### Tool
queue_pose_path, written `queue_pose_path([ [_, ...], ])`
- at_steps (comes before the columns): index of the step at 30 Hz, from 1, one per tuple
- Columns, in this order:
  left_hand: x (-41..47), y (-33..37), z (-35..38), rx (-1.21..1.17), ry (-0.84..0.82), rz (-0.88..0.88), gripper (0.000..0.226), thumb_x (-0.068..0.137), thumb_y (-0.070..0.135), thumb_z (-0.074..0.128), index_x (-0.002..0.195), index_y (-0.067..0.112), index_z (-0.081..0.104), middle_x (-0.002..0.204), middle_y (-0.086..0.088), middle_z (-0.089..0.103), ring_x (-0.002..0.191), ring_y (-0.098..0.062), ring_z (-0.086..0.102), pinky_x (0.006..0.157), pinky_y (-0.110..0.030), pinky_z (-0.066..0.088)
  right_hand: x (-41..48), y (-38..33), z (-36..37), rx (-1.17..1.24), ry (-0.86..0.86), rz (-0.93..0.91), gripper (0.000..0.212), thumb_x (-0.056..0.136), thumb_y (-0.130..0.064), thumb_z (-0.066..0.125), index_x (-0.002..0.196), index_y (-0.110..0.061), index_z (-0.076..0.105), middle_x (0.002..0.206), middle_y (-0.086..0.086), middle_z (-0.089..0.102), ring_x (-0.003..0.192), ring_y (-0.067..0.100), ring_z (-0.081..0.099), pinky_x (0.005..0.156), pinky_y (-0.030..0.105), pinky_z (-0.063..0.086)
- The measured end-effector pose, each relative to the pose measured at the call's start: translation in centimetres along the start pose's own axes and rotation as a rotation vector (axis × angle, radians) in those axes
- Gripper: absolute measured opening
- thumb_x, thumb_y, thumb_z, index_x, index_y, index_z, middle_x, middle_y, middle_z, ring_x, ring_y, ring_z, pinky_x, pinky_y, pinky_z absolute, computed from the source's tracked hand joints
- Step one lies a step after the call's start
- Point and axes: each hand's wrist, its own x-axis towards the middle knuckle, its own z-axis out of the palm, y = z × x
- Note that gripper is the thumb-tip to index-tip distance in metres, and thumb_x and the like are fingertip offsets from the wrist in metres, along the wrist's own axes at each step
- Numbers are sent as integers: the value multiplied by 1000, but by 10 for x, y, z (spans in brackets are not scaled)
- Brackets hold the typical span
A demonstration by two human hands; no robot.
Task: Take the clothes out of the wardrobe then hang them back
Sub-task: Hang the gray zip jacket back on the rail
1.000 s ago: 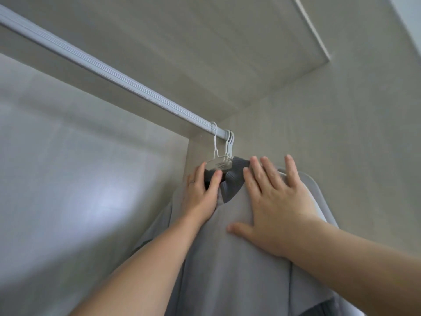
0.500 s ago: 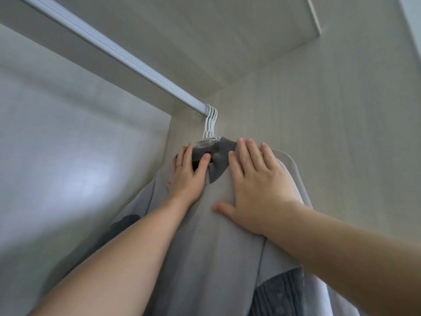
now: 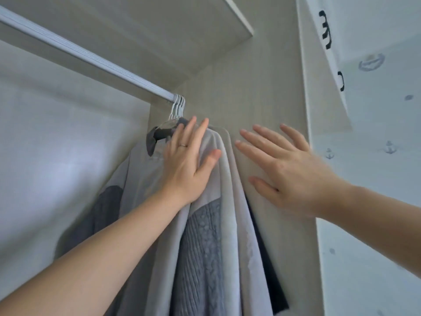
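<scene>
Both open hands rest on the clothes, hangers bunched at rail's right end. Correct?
No: only the left hand rests on the clothes; the right hand is open but off them. Hangers are at the right end of the rail. Head view.

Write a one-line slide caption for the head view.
Left hand rests flat on grey clothes hung at the end of the rail; right hand open beside them.
</scene>
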Motion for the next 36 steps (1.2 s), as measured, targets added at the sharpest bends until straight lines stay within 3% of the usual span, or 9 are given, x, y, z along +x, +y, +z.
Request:
queue_pose_path([
  [5,-39,118,6,9,-118,111,70,98,66,23,157,30,25,167,0,15,155,-27,6,120,-58,12,-120,30,-43,2,-78,144,66,94,-49,34,156,-28,22,164,-2,16,152,23,7,119,57,8],
  [11,-111,254,54,-165,-276,132,67,100,61,28,158,28,23,169,1,8,155,-26,1,120,-61,10,-277,62,-86,-1,-278,249,67,96,-47,35,157,-23,21,165,2,14,152,27,7,117,62,11],
  [17,-206,390,124,-362,-483,36,68,99,63,25,159,31,21,169,5,6,155,-20,-4,120,-62,8,-447,76,-126,47,-464,498,69,96,-49,34,158,-26,13,166,-1,4,152,23,-2,118,61,7],
  [27,-367,619,220,-713,-993,-24,72,94,72,17,158,42,5,167,14,-8,153,-13,-18,123,-50,-7,-701,77,-209,-48,-807,1156,75,95,-59,32,154,-41,-9,164,-8,-14,150,20,-17,119,56,-8],
  [36,-466,827,315,-953,-1400,170,88,79,89,8,156,47,-3,167,14,-13,152,-12,-20,122,-51,-10,-870,108,-280,-230,-1027,1730,76,98,-56,36,152,-40,-15,164,-7,-16,150,21,-19,119,54,-11],
])
